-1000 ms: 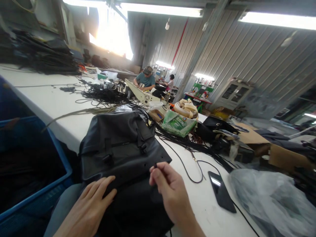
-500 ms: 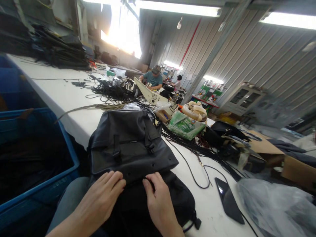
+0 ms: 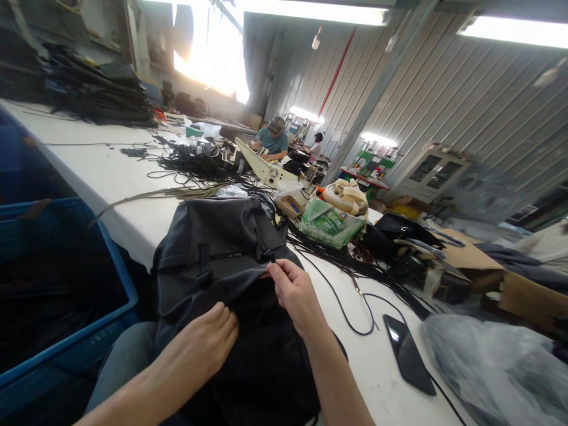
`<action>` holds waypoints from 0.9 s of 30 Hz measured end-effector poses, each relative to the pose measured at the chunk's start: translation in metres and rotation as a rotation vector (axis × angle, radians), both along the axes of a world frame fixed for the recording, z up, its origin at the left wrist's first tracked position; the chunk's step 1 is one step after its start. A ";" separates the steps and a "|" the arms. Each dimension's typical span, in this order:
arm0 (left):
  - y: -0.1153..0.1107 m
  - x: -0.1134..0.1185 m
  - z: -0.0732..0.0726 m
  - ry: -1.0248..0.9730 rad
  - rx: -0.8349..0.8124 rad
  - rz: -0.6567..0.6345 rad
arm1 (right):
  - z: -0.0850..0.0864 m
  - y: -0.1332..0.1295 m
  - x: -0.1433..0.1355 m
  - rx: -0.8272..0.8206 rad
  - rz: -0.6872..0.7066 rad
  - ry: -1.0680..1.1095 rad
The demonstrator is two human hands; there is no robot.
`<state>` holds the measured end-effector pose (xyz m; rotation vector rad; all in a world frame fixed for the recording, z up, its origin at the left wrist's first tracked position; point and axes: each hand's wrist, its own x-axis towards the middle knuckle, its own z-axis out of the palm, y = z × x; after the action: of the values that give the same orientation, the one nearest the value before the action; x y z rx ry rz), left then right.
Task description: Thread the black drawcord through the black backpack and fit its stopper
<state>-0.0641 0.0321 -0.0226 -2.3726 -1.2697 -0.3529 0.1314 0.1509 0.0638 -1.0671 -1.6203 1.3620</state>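
Note:
A dark grey backpack [image 3: 222, 248] lies on the white table's near edge [image 3: 106, 195], partly over my lap. My right hand [image 3: 295, 296] pinches the edge of its top flap near a black buckle strap [image 3: 266, 255] and lifts it. My left hand [image 3: 208, 343] reaches under the raised flap into the bag's opening, fingers together and partly hidden. Whether it grips anything cannot be seen.
A blue crate [image 3: 66, 284] stands at my left. A black phone [image 3: 406, 354] lies right of the bag, with black cords [image 3: 350, 296], a green packet [image 3: 328, 223], webbing rolls [image 3: 346, 196] and a plastic bag [image 3: 497, 367]. Two people work at the far end.
My right hand moved up from the flap's lower edge and pinched it, folding the flap back. My left hand slid forward under the flap.

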 end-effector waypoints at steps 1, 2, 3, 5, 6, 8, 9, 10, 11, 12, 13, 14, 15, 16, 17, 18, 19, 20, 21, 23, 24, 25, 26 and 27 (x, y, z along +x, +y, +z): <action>0.001 -0.002 0.003 -0.006 -0.058 0.014 | -0.001 0.003 -0.003 -0.010 -0.014 0.019; 0.002 -0.005 0.005 -0.034 -0.122 0.018 | -0.004 0.004 -0.004 0.004 -0.021 0.023; 0.002 -0.008 0.008 -0.087 -0.184 0.022 | -0.008 0.003 -0.006 0.034 -0.020 0.017; 0.003 -0.014 0.013 -0.248 -0.293 0.033 | -0.018 -0.003 -0.006 0.096 0.001 -0.009; 0.004 -0.016 0.015 -0.338 -0.336 0.048 | -0.022 -0.007 -0.004 0.115 0.009 -0.020; 0.007 -0.020 0.018 -0.495 -0.410 0.093 | -0.029 -0.017 0.000 0.122 0.006 -0.050; 0.009 -0.022 0.019 -0.555 -0.452 0.128 | -0.031 -0.023 0.003 0.116 -0.002 -0.070; 0.013 -0.024 0.021 -0.604 -0.501 0.171 | -0.032 -0.029 0.006 0.108 -0.011 -0.092; 0.017 -0.026 0.023 -0.648 -0.560 0.217 | -0.032 -0.035 0.009 0.103 -0.020 -0.114; 0.022 -0.028 0.025 -0.687 -0.621 0.256 | -0.032 -0.041 0.011 0.103 -0.029 -0.137; 0.026 -0.031 0.026 -0.722 -0.682 0.285 | -0.031 -0.046 0.013 0.106 -0.038 -0.161; 0.031 -0.033 0.028 -0.750 -0.735 0.303 | -0.031 -0.051 0.015 0.111 -0.046 -0.188; 0.035 -0.036 0.029 -0.772 -0.777 0.311 | -0.032 -0.056 0.016 0.121 -0.054 -0.221; 0.039 -0.038 0.030 -0.790 -0.809 0.314 | -0.033 -0.060 0.016 0.133 -0.063 -0.260; 0.042 -0.041 0.031 -0.803 -0.834 0.313 | -0.035 -0.064 0.016 0.149 -0.075 -0.299; 0.045 -0.043 0.031 -0.808 -0.854 0.309 | -0.038 -0.067 0.016 0.168 -0.087 -0.333; 0.047 -0.045 0.032 -0.805 -0.871 0.301 | -0.041 -0.070 0.015 0.186 -0.100 -0.361; 0.048 -0.046 0.033 -0.796 -0.884 0.292 | -0.044 -0.073 0.013 0.198 -0.106 -0.378; 0.050 -0.047 0.034 -0.785 -0.896 0.281 | -0.047 -0.076 0.011 0.202 -0.107 -0.380; 0.052 -0.049 0.036 -0.759 -0.910 0.270 | -0.052 -0.081 0.005 0.194 -0.104 -0.360; 0.053 -0.049 0.038 -0.751 -0.913 0.272 | -0.055 -0.084 0.003 0.185 -0.106 -0.346; 0.053 -0.049 0.039 -0.749 -0.914 0.278 | -0.057 -0.085 0.000 0.175 -0.113 -0.333; 0.054 -0.048 0.041 -0.745 -0.911 0.285 | -0.058 -0.086 -0.003 0.167 -0.121 -0.323; 0.054 -0.048 0.041 -0.743 -0.907 0.293 | -0.060 -0.087 -0.005 0.160 -0.132 -0.314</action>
<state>-0.1120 0.0857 0.0189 -2.7770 -2.5187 -0.7234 0.1267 0.0643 0.0041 -1.3135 -1.8120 0.9969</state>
